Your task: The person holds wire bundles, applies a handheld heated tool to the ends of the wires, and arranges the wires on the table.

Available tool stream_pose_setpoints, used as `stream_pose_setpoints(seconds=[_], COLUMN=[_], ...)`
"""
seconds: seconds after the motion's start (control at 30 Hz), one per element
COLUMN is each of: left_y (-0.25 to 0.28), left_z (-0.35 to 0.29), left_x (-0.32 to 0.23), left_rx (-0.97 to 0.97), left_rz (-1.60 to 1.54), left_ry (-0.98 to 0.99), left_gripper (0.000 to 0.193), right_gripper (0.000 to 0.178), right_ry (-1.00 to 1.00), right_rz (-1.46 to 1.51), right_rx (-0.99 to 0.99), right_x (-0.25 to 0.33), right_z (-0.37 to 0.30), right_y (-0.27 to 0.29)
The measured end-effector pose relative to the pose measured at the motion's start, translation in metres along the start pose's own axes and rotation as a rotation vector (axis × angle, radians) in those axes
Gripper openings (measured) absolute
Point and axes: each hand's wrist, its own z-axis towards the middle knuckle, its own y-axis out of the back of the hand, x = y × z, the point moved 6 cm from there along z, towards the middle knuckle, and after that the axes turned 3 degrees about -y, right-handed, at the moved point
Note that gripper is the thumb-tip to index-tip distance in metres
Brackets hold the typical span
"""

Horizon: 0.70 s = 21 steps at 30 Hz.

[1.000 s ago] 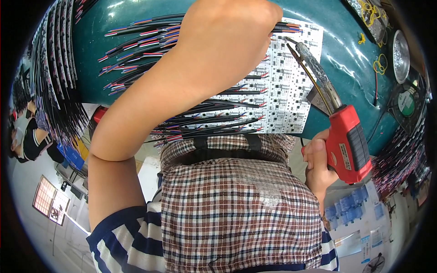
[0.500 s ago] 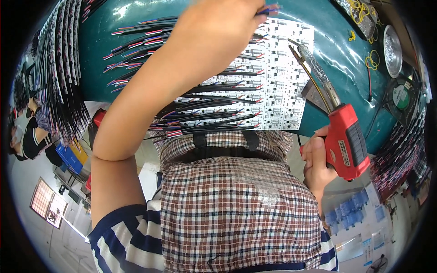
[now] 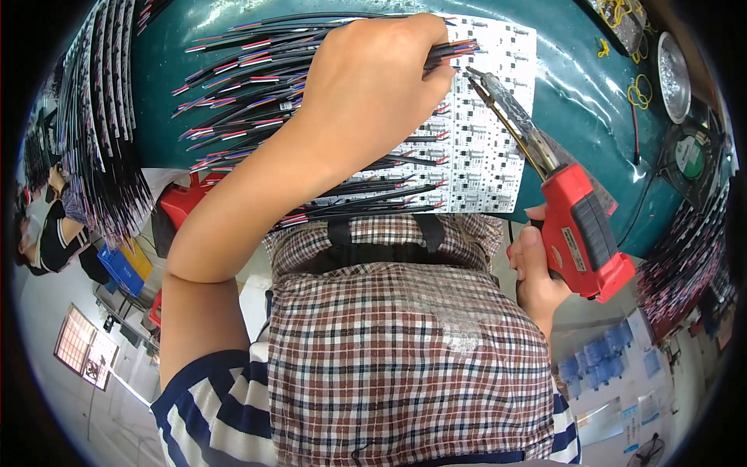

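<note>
My left hand (image 3: 381, 82) is closed around a black cable (image 3: 443, 52), its bared coloured wire ends pointing right over the white circuit-board panel (image 3: 494, 156). My right hand (image 3: 538, 268) grips a red soldering gun (image 3: 577, 222) by its handle. The gun's metal tip and a thin brass-coloured tube reach up left over the panel, just below the cable's wire ends; whether they touch I cannot tell. Several black cables (image 3: 241, 101) lie in rows across the panel's left part, with red, white and blue ends. My left hand and forearm hide some of them.
Finished-looking strips with hanging cables (image 3: 101, 117) stand at the left, and more cables (image 3: 677, 272) bunch at the right. A round metal dish (image 3: 673, 78), a small fan (image 3: 689, 159) and yellow wire (image 3: 640, 92) sit on the right of the green table (image 3: 580, 86). Another person (image 3: 54, 226) is at far left.
My left hand has come nearer to me with the cable, lowering its wire ends over the panel. The soldering gun has shifted left, bringing its tip close to those ends.
</note>
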Motion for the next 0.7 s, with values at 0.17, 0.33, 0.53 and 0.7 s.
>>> stream_pose_setpoints(seconds=[0.17, 0.33, 0.53, 0.7], left_y=[-0.002, -0.001, -0.001, -0.003], left_z=[0.0, -0.001, 0.0, 0.001], left_x=[0.001, 0.0, -0.003, -0.002], left_rx=[0.031, 0.01, 0.005, 0.015], left_rz=[0.044, 0.053, 0.084, 0.104], left_ry=[-0.022, -0.036, -0.044, -0.042], left_gripper=[0.015, 0.014, 0.013, 0.012], right_gripper=[0.029, 0.031, 0.029, 0.024], right_ry=[0.049, 0.034, 0.054, 0.12], right_rz=[0.002, -0.017, -0.061, -0.027], right_rx=[0.031, 0.049, 0.025, 0.025], right_x=[-0.003, -0.006, -0.009, -0.002], right_z=[0.001, 0.001, 0.001, 0.001], right_y=[-0.002, -0.003, 0.0, 0.001])
